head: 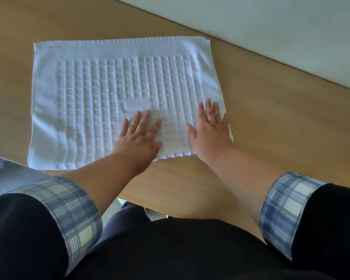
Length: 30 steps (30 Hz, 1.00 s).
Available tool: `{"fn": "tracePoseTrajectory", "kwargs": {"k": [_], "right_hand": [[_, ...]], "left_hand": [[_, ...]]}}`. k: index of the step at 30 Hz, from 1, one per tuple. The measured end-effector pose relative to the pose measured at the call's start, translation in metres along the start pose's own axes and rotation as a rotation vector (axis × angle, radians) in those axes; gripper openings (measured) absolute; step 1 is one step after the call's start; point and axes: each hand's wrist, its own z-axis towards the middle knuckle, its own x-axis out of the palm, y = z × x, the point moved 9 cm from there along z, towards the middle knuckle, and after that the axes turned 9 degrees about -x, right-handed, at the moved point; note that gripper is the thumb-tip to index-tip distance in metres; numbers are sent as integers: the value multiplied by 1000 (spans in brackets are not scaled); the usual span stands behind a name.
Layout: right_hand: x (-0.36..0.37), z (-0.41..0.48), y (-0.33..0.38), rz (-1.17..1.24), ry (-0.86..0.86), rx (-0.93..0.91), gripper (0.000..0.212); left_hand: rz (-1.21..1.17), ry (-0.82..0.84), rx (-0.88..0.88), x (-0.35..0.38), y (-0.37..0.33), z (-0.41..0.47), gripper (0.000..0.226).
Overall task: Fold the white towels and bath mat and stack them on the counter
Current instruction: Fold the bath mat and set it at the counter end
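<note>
A white bath mat point(101, 87) with a raised grid pattern lies flat on the wooden counter point(271, 118), folded into a rectangle with doubled edges showing at its far right corner. My left hand point(139, 138) presses flat on the mat near its front edge, fingers straight and spread. My right hand point(209, 128) lies flat on the mat's near right corner, fingers straight and together. Neither hand grips the cloth.
A pale wall point(271, 27) runs along the counter's far right side. The counter's front edge point(170, 211) is close to my body. A grey-white surface point(6, 174) shows at the left, below the counter edge.
</note>
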Motion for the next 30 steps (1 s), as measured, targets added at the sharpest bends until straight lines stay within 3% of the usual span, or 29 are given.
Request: {"fn": "tracePoseTrajectory", "kwargs": {"k": [2,4,8,11,15,17,20,23,30], "right_hand": [[1,-3,52,57,-12,-207,71],[9,-8,79,77,25,-295,71],[29,-13,44,36,124,-67,74],[30,-16,42,27,80,76,74],[28,-7,147,70,24,-292,68],[36,1,183,64,66,-380,66],[53,12,193,44,146,-271,72],[60,14,194,53,163,-151,80],[58,4,171,110,177,100,80]], "left_hand": [[12,4,31,1,-14,-7,63],[9,26,43,5,-22,-16,63],[-63,86,-31,14,-1,-25,64],[-63,70,-7,15,15,-27,63],[-33,51,-8,17,49,-30,65],[-25,38,-39,19,81,-32,66],[-9,21,-79,23,141,-45,72],[169,26,63,33,169,-61,84],[219,59,220,13,189,-33,74]]}}
